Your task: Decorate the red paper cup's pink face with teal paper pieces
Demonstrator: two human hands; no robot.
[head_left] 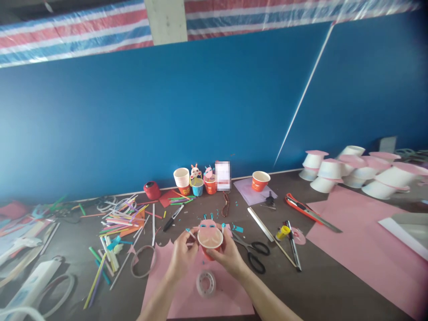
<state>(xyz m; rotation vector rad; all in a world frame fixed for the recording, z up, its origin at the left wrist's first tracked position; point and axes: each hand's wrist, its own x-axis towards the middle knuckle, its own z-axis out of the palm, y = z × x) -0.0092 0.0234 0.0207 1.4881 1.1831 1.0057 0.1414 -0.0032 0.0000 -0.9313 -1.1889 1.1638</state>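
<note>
A red paper cup (210,254) with a pale rim is held in front of me above pink paper. A pink paper face (207,226) with blue eyes and two blue feelers stands at its far rim. Small blue-tipped pieces stick out at both sides. My right hand (232,256) is closed round the cup's right side, thumb at the front. On the left side, my left hand (183,252) has its fingers bent against the cup, beside a white stick with a blue tip (190,232). A tape roll (206,284) lies just below.
Black scissors (257,257) lie right of my hands, near a yellow-capped glue container (282,232) and red utility knife (309,211). Colored straws (125,216) are scattered left. Finished cup figures (197,185) stand by the blue partition (200,111). White cups (326,174) are stacked far right.
</note>
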